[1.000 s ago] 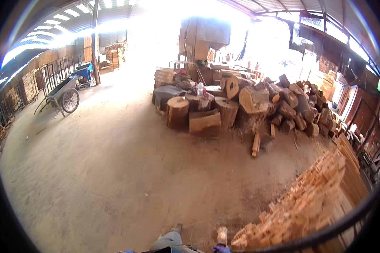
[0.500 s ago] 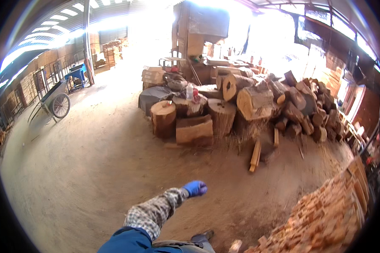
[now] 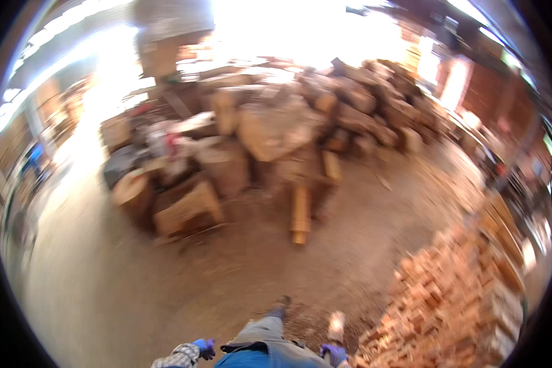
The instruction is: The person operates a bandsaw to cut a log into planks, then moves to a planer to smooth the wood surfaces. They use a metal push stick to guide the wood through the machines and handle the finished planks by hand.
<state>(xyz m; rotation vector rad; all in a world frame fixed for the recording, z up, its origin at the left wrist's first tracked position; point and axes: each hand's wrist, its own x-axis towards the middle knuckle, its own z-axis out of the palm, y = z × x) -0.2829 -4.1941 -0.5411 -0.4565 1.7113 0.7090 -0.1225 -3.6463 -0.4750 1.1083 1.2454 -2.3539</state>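
My left hand (image 3: 205, 348), in a blue-purple glove below a checked sleeve, hangs at the lower edge beside my blue clothing. Its fingers look loosely apart, and I see nothing in them. My right hand (image 3: 334, 354), also gloved in purple, is low on the other side of my body. Blur and the picture's edge hide whether its fingers hold anything. Just beyond it a short pale piece of wood (image 3: 336, 326) lies on the ground, seemingly apart from the hand. To its right rises a heap of small split wood pieces (image 3: 432, 300).
A large pile of logs (image 3: 282, 126) spreads across the far side. Cut stumps (image 3: 135, 193) and a split block (image 3: 190, 211) stand at its left front. A squared wooden length (image 3: 300, 214) juts toward me on the dirt floor (image 3: 251, 267). Boards (image 3: 503, 230) edge the right-hand heap.
My view has turned right, so the log pile sits further left and the split-wood heap shows more. My left hand has dropped to my side; my right hand has come into view.
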